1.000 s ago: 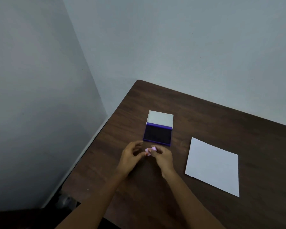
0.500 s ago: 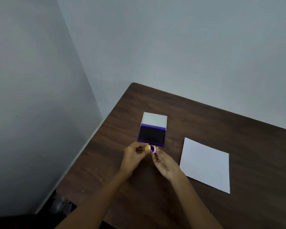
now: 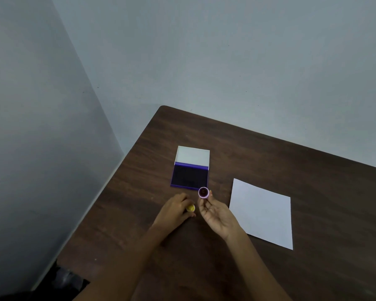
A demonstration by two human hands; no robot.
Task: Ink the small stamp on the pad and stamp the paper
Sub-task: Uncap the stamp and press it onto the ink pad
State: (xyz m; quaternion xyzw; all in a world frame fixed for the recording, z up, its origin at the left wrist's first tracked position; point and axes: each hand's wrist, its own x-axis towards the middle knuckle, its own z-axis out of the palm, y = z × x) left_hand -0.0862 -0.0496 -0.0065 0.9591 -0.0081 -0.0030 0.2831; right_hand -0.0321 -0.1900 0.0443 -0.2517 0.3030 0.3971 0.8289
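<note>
A small round pink stamp (image 3: 203, 192) is pinched in the fingertips of my right hand (image 3: 217, 212), its dark face turned up toward the camera, just in front of the ink pad. My left hand (image 3: 175, 210) rests on the table beside it, fingers closed on a small yellow cap (image 3: 191, 207). The ink pad (image 3: 190, 176) lies open, a dark pad in a purple case with its white lid (image 3: 193, 155) tilted back. A white sheet of paper (image 3: 263, 212) lies flat to the right of my right hand.
The dark wooden table (image 3: 269, 157) stands in a corner, with grey walls close behind and to the left. Its left edge runs diagonally near my left arm. A dark gap to the floor shows at the lower left.
My two hands have come apart: the yellow cap went left and down with my left hand, and the pink stamp stayed in my right hand with its face now showing.
</note>
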